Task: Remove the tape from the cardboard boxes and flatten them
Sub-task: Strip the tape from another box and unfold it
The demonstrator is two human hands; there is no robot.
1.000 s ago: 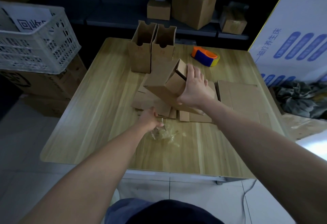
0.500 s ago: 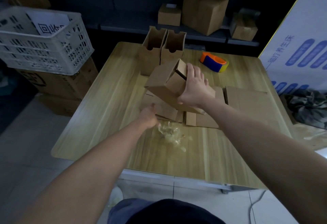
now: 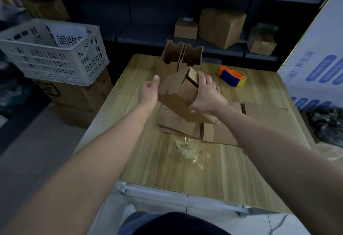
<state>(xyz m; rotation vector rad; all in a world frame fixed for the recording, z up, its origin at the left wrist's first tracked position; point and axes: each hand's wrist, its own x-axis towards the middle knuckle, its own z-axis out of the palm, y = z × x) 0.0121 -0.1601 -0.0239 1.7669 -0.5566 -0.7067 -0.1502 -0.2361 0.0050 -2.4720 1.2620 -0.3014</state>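
While the wooden table [image 3: 232, 175] carries a pile of flattened cardboard [image 3: 178, 125] at its middle, one box [image 3: 176, 95] is held tilted over that pile, far end open. Light, stiff board like this should fold along its creases if pressed on opposite faces. The right hand [image 3: 206, 95] grips its right side; the left hand [image 3: 148, 91], spread with thumb raised, sits beside its left face, perhaps touching. Crumpled tape [image 3: 187, 151] lies nearer.
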